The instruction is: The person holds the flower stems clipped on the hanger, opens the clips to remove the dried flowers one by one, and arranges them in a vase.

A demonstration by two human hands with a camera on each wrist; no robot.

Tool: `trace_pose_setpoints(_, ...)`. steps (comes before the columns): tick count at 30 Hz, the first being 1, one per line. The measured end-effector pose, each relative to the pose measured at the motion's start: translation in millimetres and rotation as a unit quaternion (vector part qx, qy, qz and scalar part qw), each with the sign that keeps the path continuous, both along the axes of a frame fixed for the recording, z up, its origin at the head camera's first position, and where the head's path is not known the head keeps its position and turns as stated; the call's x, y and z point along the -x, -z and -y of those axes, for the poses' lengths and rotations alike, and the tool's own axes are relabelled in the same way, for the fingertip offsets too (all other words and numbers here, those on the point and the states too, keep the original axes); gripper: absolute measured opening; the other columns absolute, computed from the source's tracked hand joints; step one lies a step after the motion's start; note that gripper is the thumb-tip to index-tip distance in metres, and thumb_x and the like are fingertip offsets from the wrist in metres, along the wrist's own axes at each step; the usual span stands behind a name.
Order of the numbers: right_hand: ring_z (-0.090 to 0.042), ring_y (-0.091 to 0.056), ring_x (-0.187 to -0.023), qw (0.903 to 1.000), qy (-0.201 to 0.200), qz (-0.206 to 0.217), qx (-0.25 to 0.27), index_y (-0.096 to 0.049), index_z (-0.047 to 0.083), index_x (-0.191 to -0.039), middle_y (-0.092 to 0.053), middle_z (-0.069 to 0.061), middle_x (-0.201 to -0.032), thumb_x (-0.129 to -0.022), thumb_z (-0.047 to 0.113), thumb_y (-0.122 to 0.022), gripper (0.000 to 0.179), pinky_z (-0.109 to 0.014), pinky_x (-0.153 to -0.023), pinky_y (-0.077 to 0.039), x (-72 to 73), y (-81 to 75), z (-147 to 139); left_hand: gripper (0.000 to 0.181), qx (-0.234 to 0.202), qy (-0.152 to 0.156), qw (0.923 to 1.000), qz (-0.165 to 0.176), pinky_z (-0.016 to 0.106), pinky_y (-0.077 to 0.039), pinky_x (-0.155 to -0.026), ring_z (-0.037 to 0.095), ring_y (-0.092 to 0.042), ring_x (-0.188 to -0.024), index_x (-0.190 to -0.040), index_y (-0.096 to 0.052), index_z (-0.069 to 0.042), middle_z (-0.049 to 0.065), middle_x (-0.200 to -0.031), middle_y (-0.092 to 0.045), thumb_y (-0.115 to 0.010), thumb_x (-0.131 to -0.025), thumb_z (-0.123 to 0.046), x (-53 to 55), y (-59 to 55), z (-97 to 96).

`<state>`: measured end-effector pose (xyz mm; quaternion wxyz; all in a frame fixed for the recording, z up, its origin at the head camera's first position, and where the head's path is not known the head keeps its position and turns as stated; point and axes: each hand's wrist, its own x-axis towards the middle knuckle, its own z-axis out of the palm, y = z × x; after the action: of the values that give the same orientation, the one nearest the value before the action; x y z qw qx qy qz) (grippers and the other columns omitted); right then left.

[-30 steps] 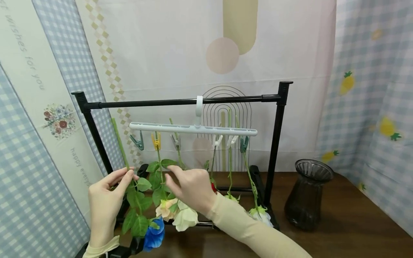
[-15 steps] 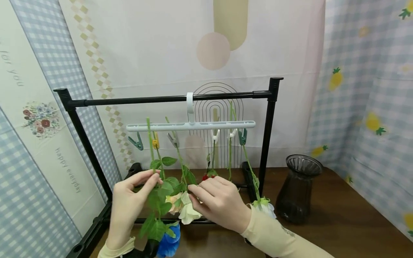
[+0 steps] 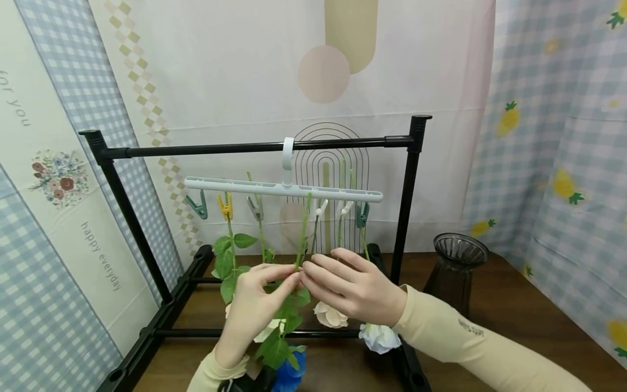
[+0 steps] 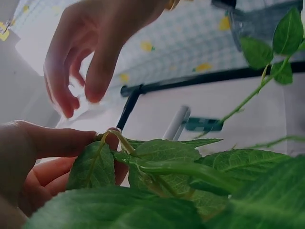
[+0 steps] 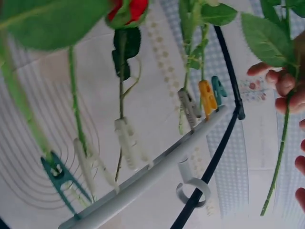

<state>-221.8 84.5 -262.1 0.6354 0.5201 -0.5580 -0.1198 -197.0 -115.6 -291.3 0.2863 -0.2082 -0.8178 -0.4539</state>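
My left hand point(image 3: 259, 305) pinches the green stem point(image 3: 303, 231) of an artificial blue rose point(image 3: 290, 373) between thumb and fingers. The stem's bare end points up and the bloom hangs below. Beside the stem is my right hand point(image 3: 357, 286), its fingers extended and slightly bent. The left wrist view shows the right hand point(image 4: 90, 52) apart from the stem, holding nothing. Behind the hands hangs a pale blue clip hanger point(image 3: 235, 185). Its yellow clip point(image 3: 225, 208), grey clip point(image 3: 255, 208) and right teal clip point(image 3: 362, 215) hold flower stems. The left teal clip point(image 3: 197, 206) holds none.
The hanger hooks over a black rack's bar point(image 3: 210, 148). A dark glass vase point(image 3: 460, 256) stands right of the rack on the brown table point(image 3: 514, 321). A red rose point(image 5: 128, 13) and a white rose point(image 3: 379, 337) hang upside down from clips.
My left hand has carried the blue rose rightward, from the hanger's left end to near its middle. My right hand has also shifted right, and the hanger has swung slightly.
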Motion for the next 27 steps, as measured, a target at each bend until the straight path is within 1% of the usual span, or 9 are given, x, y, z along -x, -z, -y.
trace_pose_setpoints(2,-0.015,-0.061,-0.093,0.9996,-0.005,-0.025,-0.012,-0.066,0.012,-0.103,-0.065,-0.003,-0.104,-0.091,0.015,-0.050,0.020,-0.032,-0.082,-0.046,3.4,-2.9,-6,0.014,0.012,0.013,0.9998,0.005,0.027,-0.047,-0.079,0.008,-0.059,-0.092,-0.093,-0.071,-0.025,-0.014,-0.082,-0.069,-0.067,-0.079,-0.026,0.7,1.7,-6.6)
trace_pose_setpoints(4,-0.015,-0.061,-0.092,0.9985,-0.007,-0.048,-0.025,-0.066,0.013,-0.101,-0.065,-0.003,-0.102,-0.091,0.015,-0.051,0.019,-0.033,-0.082,-0.046,6.7,-5.6,-11,0.014,0.019,0.029,0.9992,0.021,0.028,-0.046,-0.081,0.007,-0.058,-0.092,-0.094,-0.070,-0.028,-0.015,-0.084,-0.069,-0.066,-0.080,-0.027,1.3,2.5,-12.7)
trace_pose_setpoints(6,-0.015,-0.062,-0.092,0.9971,-0.009,-0.063,-0.040,-0.067,0.014,-0.099,-0.066,-0.002,-0.101,-0.091,0.014,-0.051,0.018,-0.033,-0.082,-0.047,9.9,-8.0,-17,0.014,0.026,0.044,0.9983,0.030,0.028,-0.046,-0.081,0.006,-0.058,-0.092,-0.093,-0.069,-0.031,-0.016,-0.085,-0.068,-0.066,-0.080,-0.029,1.8,3.0,-18.2)
trace_pose_setpoints(8,-0.015,-0.062,-0.092,0.9955,-0.014,-0.075,-0.057,-0.067,0.014,-0.098,-0.066,-0.002,-0.100,-0.090,0.012,-0.051,0.018,-0.033,-0.082,-0.047,13.0,-10.0,-23,0.014,0.030,0.055,0.9972,0.040,0.028,-0.046,-0.082,0.006,-0.057,-0.092,-0.093,-0.069,-0.031,-0.016,-0.086,-0.068,-0.066,-0.080,-0.029,1.8,3.2,-23.7)
trace_pose_setpoints(15,-0.014,-0.063,-0.088,0.9914,-0.025,-0.080,-0.100,-0.067,0.014,-0.094,-0.067,-0.002,-0.095,-0.090,0.006,-0.049,0.020,-0.032,-0.082,-0.049,15.7,-9.5,-41,0.015,0.052,0.084,0.9941,0.044,0.024,-0.047,-0.077,0.006,-0.059,-0.087,-0.094,-0.071,-0.022,-0.010,-0.084,-0.069,-0.064,-0.082,-0.028,3.3,7.4,-38.7)
trace_pose_setpoints(18,-0.014,-0.064,-0.087,0.9903,-0.028,-0.077,-0.112,-0.067,0.014,-0.092,-0.067,-0.002,-0.093,-0.090,0.005,-0.048,0.021,-0.031,-0.081,-0.050,15.5,-7.1,-46,0.015,0.060,0.100,0.9925,0.038,0.026,-0.046,-0.080,0.005,-0.060,-0.082,-0.094,-0.071,-0.020,-0.009,-0.085,-0.070,-0.063,-0.082,-0.027,5.0,10.2,-43.7)
trace_pose_setpoints(22,-0.013,-0.064,-0.085,0.9883,-0.032,-0.075,-0.129,-0.068,0.014,-0.090,-0.068,-0.001,-0.091,-0.091,0.009,-0.047,0.021,-0.031,-0.080,-0.050,15.7,-2.9,-55,0.015,0.059,0.140,0.9876,0.040,0.024,-0.047,-0.078,0.003,-0.061,-0.079,-0.093,-0.071,-0.021,-0.009,-0.086,-0.070,-0.062,-0.083,-0.028,7.8,16.3,-50.8)
trace_pose_setpoints(25,-0.013,-0.063,-0.085,0.9873,-0.035,-0.072,-0.137,-0.067,0.015,-0.090,-0.068,0.000,-0.090,-0.092,0.013,-0.047,0.021,-0.031,-0.079,-0.049,15.9,1.4,-62,0.014,0.052,0.177,0.9815,0.051,0.020,-0.050,-0.070,0.002,-0.062,-0.077,-0.091,-0.071,-0.022,-0.007,-0.081,-0.070,-0.061,-0.085,-0.027,10.0,21.1,-57.5)
trace_pose_setpoints(27,-0.013,-0.063,-0.084,0.9872,-0.039,-0.067,-0.139,-0.067,0.015,-0.090,-0.068,0.000,-0.089,-0.092,0.016,-0.048,0.020,-0.032,-0.080,-0.049,15.7,5.0,-66,0.012,0.048,0.197,0.9773,0.061,0.018,-0.049,-0.069,0.001,-0.062,-0.076,-0.088,-0.071,-0.021,-0.006,-0.079,-0.070,-0.060,-0.085,-0.026,11.5,24.0,-62.8)
